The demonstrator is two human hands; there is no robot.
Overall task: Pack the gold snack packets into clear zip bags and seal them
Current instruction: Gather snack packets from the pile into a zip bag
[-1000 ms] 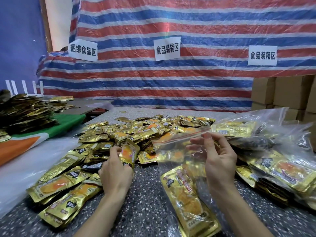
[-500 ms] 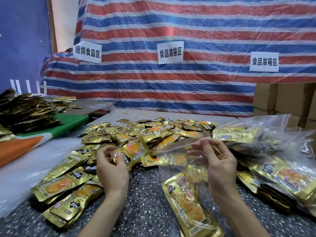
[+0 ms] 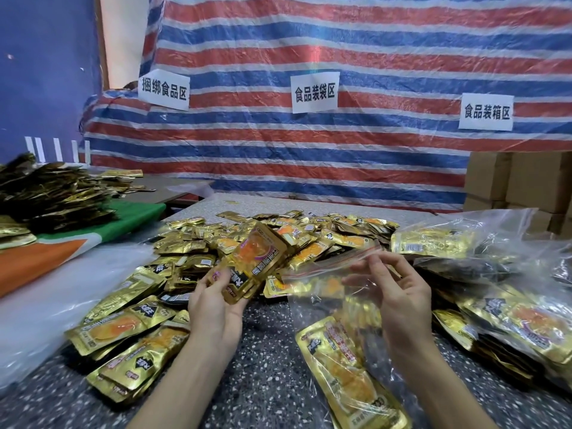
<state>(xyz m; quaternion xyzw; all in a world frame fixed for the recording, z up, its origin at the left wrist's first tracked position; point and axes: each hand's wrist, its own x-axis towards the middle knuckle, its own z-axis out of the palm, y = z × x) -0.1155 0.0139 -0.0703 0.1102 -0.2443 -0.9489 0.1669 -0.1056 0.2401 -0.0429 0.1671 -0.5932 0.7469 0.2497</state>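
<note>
The gold packet (image 3: 257, 258) is at the centre of the frame, held in the air above the loose pile (image 3: 325, 233). Its long axis goes from lower left to upper right, and its printed face looks toward the camera. It may be a thin stack, but I cannot tell how many. The left hand (image 3: 216, 308) grips its lower end, with the fingers (image 3: 213, 275) curled closely round the edge and the upper end free.

Just to the right of it is the clear zip bag (image 3: 315, 274). Its zip strip rises toward the right, and the bag hangs down from there to the worktop (image 3: 269, 382). The right hand (image 3: 402, 292) pinches the right end of the strip between narrow fingers (image 3: 376, 261). I cannot tell if the mouth is open. The packed packets (image 3: 346, 373) lie inside the bag, low and right of centre, pointing to the lower right.

More gold packets (image 3: 123, 329) lie at the lower left. The filled bags (image 3: 510, 314) are heaped at the right edge. At the left edge a dark heap (image 3: 52, 193) sits on a green and orange cloth (image 3: 133, 215). Behind everything hangs a striped tarp (image 3: 309, 150) with paper signs (image 3: 314, 91), and cardboard boxes (image 3: 520, 184) stand at the right.
</note>
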